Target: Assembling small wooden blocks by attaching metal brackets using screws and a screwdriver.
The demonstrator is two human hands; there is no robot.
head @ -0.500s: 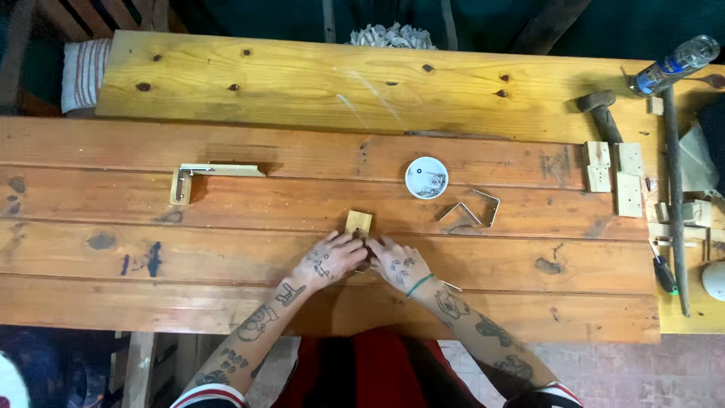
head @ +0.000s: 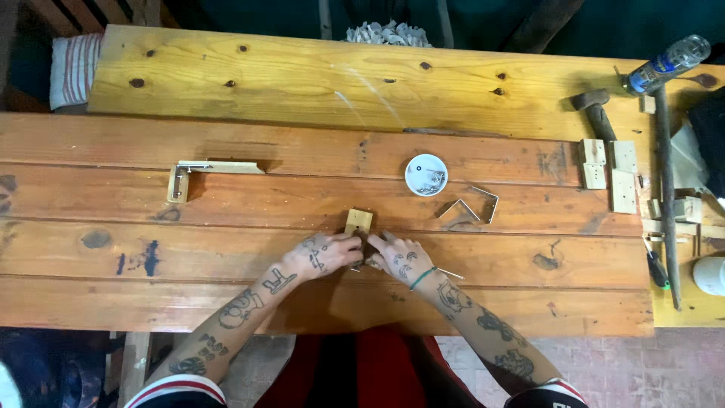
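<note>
Two hands, left hand (head: 326,255), right hand (head: 399,257), fingers closed on small wooden block (head: 359,221)

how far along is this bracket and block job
Looks done: one wooden L-piece with a metal bracket lies assembled at left. In hand: left hand and right hand work at a small wood block. Seemingly left: loose brackets, screw dish, spare blocks.

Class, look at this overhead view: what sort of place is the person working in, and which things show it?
Probably a woodworking shop. Both hands work a small pale wooden block on a long plank workbench; a hammer lies near cut wood pieces, and a small round white dish holds metal bits.
</note>
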